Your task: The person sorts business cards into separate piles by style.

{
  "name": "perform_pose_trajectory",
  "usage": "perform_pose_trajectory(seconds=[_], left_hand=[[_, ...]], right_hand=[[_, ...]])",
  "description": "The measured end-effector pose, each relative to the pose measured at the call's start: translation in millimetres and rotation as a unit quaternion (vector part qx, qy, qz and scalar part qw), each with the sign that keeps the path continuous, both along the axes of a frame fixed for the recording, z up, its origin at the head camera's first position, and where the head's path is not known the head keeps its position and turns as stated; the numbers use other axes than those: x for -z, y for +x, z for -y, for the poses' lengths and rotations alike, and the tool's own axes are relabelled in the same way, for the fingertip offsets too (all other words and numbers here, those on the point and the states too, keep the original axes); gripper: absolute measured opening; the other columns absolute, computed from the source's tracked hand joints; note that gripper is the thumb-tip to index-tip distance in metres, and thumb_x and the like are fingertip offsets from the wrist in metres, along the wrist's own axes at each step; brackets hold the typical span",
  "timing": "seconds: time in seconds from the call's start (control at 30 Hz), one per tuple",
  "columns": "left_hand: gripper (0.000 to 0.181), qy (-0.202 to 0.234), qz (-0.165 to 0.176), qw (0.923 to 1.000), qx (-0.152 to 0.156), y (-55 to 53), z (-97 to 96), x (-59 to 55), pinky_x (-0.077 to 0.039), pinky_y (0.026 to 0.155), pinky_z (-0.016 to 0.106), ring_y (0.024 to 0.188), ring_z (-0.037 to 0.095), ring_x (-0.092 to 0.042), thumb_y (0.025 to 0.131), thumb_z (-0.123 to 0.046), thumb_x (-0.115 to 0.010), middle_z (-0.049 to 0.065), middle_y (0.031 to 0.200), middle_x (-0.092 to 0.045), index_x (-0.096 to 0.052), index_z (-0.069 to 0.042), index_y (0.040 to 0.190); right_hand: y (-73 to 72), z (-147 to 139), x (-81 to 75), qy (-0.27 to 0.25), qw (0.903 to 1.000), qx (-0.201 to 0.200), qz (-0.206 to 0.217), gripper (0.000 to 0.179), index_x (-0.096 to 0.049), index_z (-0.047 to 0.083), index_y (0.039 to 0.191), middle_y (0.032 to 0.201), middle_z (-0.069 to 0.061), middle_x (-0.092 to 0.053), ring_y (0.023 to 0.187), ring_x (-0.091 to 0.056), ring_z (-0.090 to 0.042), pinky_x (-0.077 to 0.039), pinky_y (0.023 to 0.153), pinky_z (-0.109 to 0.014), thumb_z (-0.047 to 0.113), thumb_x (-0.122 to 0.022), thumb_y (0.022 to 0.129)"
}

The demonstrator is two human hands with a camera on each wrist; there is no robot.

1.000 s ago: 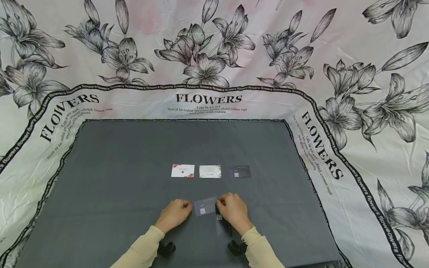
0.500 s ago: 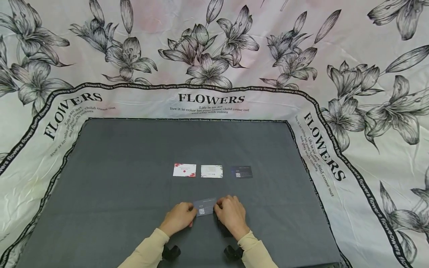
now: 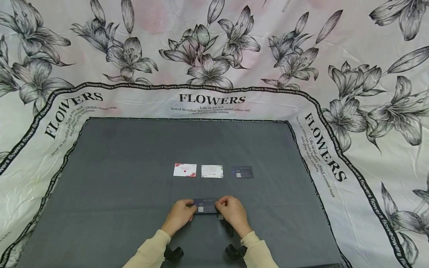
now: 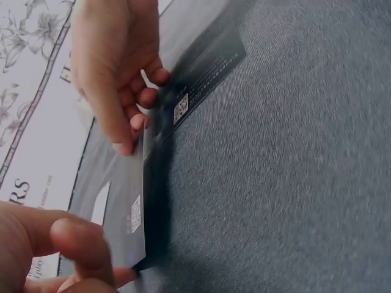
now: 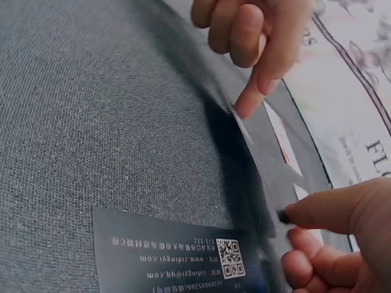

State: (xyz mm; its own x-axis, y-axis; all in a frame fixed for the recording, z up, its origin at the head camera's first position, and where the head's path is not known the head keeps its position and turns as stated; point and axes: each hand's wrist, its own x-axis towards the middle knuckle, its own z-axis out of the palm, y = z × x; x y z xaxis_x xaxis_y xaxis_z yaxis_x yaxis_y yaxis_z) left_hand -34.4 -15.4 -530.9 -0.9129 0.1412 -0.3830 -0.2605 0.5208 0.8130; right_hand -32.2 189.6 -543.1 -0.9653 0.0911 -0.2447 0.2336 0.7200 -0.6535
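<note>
In the head view a dark business card [image 3: 206, 206] with a small QR code is held between both hands, raised off the grey cloth. My left hand [image 3: 180, 215] holds its left end with thumb and fingertips. At the opposite end my right hand [image 3: 233, 212] pinches the card between thumb and forefinger. The left wrist view shows this held card [image 4: 138, 210] nearly edge-on, its shadow on the cloth. A second dark card [image 5: 174, 253] lies flat below the right hand, printed with text and a QR code; the right hand partly covers it in the head view.
Farther back lie a white card with red corners [image 3: 185, 170], a white card with green corners [image 3: 212, 171] and a dark card [image 3: 242, 172], in a row. Grey cloth [image 3: 134, 149] surrounds them, with a flower-printed border [image 3: 211, 104] beyond. Black straps [image 3: 173, 254] circle the wrists.
The held card has gone from slanted and pale with glare to nearly level and dark. My left hand has shifted slightly right. The row of cards stays put on the cloth.
</note>
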Motion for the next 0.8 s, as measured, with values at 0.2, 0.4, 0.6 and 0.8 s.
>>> perform_pose_trajectory(seconds=[0.2, 0.4, 0.6, 0.8], left_hand=[[0.029, 0.035, -0.010, 0.9985, -0.042, -4.2, -6.3, 4.7, -0.041, 0.056, 0.029, 0.059, 0.011, -0.051, 0.094, -0.019, -0.066, 0.003, 0.069, -0.063, -0.068, 0.003, 0.114], [0.021, 0.062, -0.007, 0.9963, -0.059, -14.4, -14.2, 3.4, -0.042, 0.063, 0.030, 0.069, 0.014, -0.052, 0.094, -0.023, -0.069, 0.004, 0.078, -0.065, -0.072, -0.002, 0.096], [0.025, 0.077, 0.029, 0.9957, -0.044, -35.2, -30.5, -3.4, -0.041, 0.066, 0.029, 0.073, 0.014, -0.051, 0.094, -0.031, -0.070, -0.002, 0.079, -0.062, -0.076, -0.007, 0.095], [0.025, 0.093, 0.006, 0.9956, -0.006, -63.6, -53.3, -13.7, -0.038, 0.065, 0.028, 0.073, 0.013, -0.048, 0.093, -0.031, -0.071, -0.005, 0.075, -0.057, -0.077, -0.006, 0.094]], right_hand=[[-4.4, -13, 5.4, -0.129, 0.9904, 0.050, 0.006, 0.018, -0.073, 0.006, 0.089, 0.074, 0.000, -0.063, 0.063, -0.050, -0.010, -0.042, 0.058, -0.026, 0.024, -0.070, 0.092], [-6.8, -27, 4.4, -0.227, 0.9694, 0.087, 0.037, 0.023, -0.074, 0.003, 0.096, 0.077, 0.003, -0.062, 0.067, -0.052, -0.010, -0.044, 0.059, -0.024, 0.025, -0.071, 0.093], [-11.5, -52, -1.5, -0.357, 0.9219, 0.134, 0.069, 0.024, -0.071, -0.004, 0.099, 0.077, 0.003, -0.057, 0.067, -0.048, -0.012, -0.044, 0.060, -0.025, 0.020, -0.070, 0.094], [-25.6, -76, -7.1, -0.429, 0.8865, 0.164, 0.058, 0.016, -0.067, 0.005, 0.083, 0.074, 0.003, -0.055, 0.064, -0.046, -0.011, -0.043, 0.060, -0.025, 0.017, -0.069, 0.094]])
